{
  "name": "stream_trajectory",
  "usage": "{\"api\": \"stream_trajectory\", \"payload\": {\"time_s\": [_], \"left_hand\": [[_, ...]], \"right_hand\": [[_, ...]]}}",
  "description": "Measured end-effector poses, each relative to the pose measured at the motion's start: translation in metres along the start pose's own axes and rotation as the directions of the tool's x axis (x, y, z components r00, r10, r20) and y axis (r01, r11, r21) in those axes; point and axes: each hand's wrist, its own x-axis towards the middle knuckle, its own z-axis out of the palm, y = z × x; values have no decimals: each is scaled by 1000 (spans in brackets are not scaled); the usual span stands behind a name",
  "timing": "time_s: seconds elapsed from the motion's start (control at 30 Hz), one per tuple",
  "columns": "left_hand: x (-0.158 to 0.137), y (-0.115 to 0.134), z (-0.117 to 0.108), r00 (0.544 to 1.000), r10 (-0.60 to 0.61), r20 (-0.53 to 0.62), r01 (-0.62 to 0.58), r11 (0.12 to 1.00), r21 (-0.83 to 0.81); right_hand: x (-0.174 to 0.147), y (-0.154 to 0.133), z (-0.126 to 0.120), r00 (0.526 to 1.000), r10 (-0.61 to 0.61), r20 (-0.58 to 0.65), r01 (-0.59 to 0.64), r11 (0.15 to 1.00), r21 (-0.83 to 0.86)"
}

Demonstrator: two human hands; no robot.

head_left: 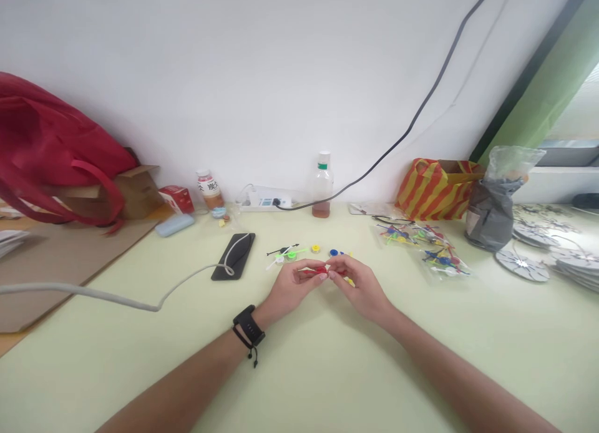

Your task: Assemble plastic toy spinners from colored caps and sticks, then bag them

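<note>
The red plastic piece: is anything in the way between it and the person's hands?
Nothing visible: the left hand and right hand already hold the red plastic piece between them. The yellow round piece and blue round piece lie beyond, on the table.

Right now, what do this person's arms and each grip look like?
The left forearm is uncovered, with a broad, black, watch-like wristband and a thin black cord bracelet with dangling ends. The right forearm shows nothing worn. The left grip and right grip are ungloved human hands.
</note>
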Motion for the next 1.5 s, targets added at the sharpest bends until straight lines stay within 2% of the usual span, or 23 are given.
{"api": "stream_trajectory", "payload": {"time_s": [0.1, 0.33, 0.6, 0.8, 1.0, 1.23, 1.37, 1.5], "left_hand": [[0, -1, -1, 1000, -12, -17, 13, 999, 34], [0, -1, -1, 1000, -3, -14, 4, 998, 60], [3, -6, -9, 998, -9, -61, 14, 996, 88], [2, -5, -9, 1000, -25, -15, 26, 994, 110], [1, -6, -8, 1000, -17, -20, 19, 994, 112], [3, 0, -13, 1000, -15, 0, 15, 987, 160], [2, 5, -12, 999, -34, -31, 37, 994, 106], [1, 7, -12, 989, -123, 77, 131, 984, -118]], "right_hand": [[0, 3, -2, 1000, 19, 17, -18, 996, -92], [1, 8, -3, 990, 118, 78, -109, 988, -113], [2, 5, -6, 981, 156, 118, -159, 987, 19], [3, 7, -7, 981, 149, 125, -150, 989, -5], [2, 2, -6, 974, 172, 150, -171, 985, -20], [2, -2, -6, 977, 151, 151, -157, 987, 31], [3, 2, -7, 982, 130, 135, -138, 989, 48], [5, 4, -9, 985, 124, 116, -130, 990, 46]]}}
